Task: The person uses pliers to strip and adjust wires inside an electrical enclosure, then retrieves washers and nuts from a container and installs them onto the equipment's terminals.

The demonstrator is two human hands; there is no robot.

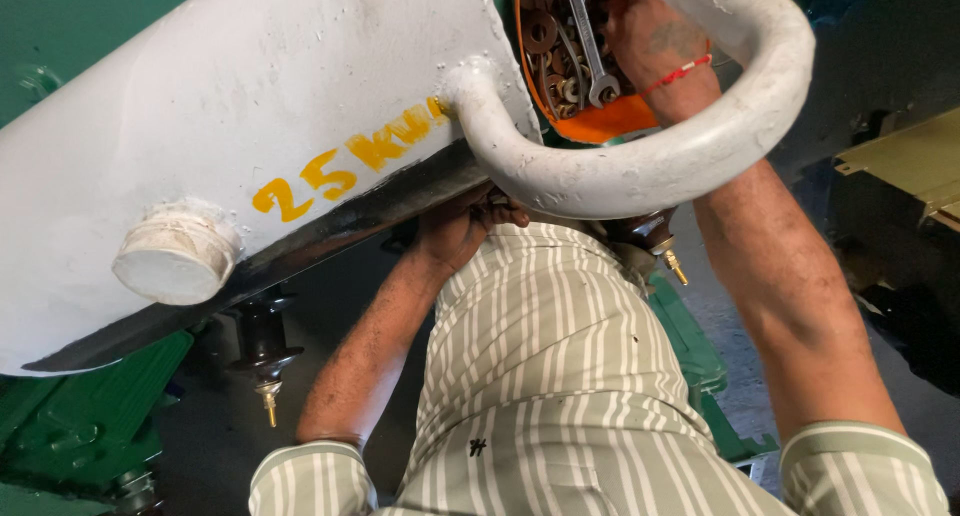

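My left hand point(458, 228) reaches up under the lower edge of a white painted tank point(250, 106), its fingers curled against the dark underside; what they touch is hidden. A curved white pipe point(700, 146) loops from the tank across the view. Beyond it my right hand point(655, 38), with a red thread at the wrist, is inside an orange bowl point(600, 124) holding several rusty washers and a steel spanner point(592, 46). The fingers of this hand are hidden among the parts. My striped shirt fills the lower middle.
Two brown insulators with brass studs, one point(262, 348) at the lower left and one point(655, 234) under the pipe, hang below the tank. Green metal housing point(80, 426) lies at the lower left and more point(700, 366) to the right. An olive metal frame point(905, 166) sits at the right.
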